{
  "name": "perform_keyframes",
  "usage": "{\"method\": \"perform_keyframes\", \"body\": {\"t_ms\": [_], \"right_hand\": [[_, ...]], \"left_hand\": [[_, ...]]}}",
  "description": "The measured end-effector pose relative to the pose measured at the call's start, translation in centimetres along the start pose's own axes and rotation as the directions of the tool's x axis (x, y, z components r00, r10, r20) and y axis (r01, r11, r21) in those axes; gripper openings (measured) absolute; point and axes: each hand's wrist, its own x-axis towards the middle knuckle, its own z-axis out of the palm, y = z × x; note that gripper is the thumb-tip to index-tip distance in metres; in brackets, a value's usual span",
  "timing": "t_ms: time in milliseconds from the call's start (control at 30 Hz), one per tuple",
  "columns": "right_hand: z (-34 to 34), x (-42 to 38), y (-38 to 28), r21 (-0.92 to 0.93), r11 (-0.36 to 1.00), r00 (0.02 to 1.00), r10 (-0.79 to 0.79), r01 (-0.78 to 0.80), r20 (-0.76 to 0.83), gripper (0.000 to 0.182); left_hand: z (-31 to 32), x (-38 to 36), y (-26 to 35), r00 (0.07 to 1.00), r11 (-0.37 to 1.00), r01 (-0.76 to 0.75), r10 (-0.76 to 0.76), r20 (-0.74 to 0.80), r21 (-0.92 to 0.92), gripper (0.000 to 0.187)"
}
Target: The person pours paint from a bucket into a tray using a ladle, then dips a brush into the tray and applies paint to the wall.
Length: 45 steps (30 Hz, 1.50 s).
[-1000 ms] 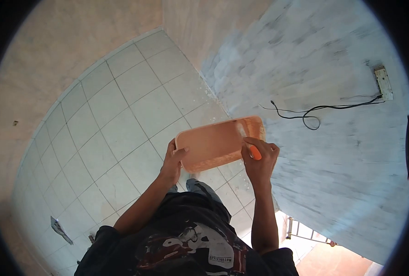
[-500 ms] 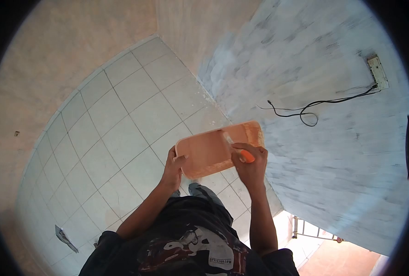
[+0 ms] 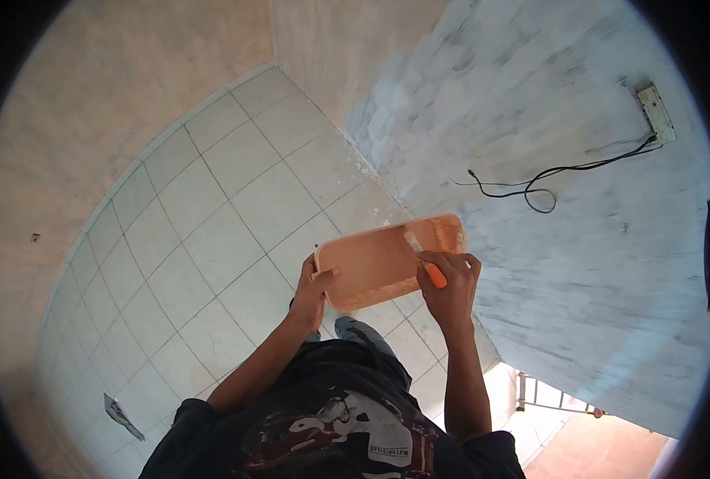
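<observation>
An orange plastic tray is held level in front of me, above a tiled floor. My left hand grips its left end, thumb on the rim. My right hand is closed on an orange-handled tool. The tool's pale blade rests on the tray's inner surface near the right end. A light smear shows on the tray where the blade sits.
A wall with patchy bluish-white coating stands right beside the tray. A black cable hangs on it from a socket strip. Pale floor tiles stretch left. A metal frame lies at lower right, and debris at lower left.
The tool blade slid left across the tray and back toward the right end. My left hand kept its grip on the tray throughout.
</observation>
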Motion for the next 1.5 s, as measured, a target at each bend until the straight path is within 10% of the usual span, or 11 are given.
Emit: {"method": "perform_keyframes", "body": {"t_ms": [200, 533, 767, 1233, 1500], "right_hand": [[-0.7, -0.2, 0.3, 0.288, 0.947, 0.988, 0.115, -0.14, 0.101, 0.015], [-1.5, 0.7, 2.7, -0.137, 0.983, 0.992, 0.125, -0.125, -0.008, 0.01], [-1.4, -0.1, 2.2, 0.035, 0.995, 0.992, 0.097, -0.095, -0.085, 0.015], [0.3, 1.8, 3.4, 0.11, 0.779, 0.765, 0.627, -0.617, -0.145, 0.021], [2.0, 2.3, 3.4, 0.36, 0.745, 0.712, 0.656, -0.561, -0.248, 0.022]], "left_hand": [[0.2, 0.0, 0.1, 1.0, 0.999, 0.008, -0.007, -0.025, 0.044, 0.078], [0.8, 0.3, 0.2, 1.0, 0.999, -0.02, 0.019, 0.007, 0.044, 0.077], [1.7, 0.4, 0.2, 0.999, 0.997, -0.019, 0.022, -0.032, 0.081, 0.077], [2.6, 1.1, -1.2, 0.999, 0.999, -0.022, 0.024, -0.038, 0.046, 0.076], [3.1, 1.6, -1.8, 1.0, 1.0, -0.003, 0.003, -0.008, 0.005, 0.074]]}}
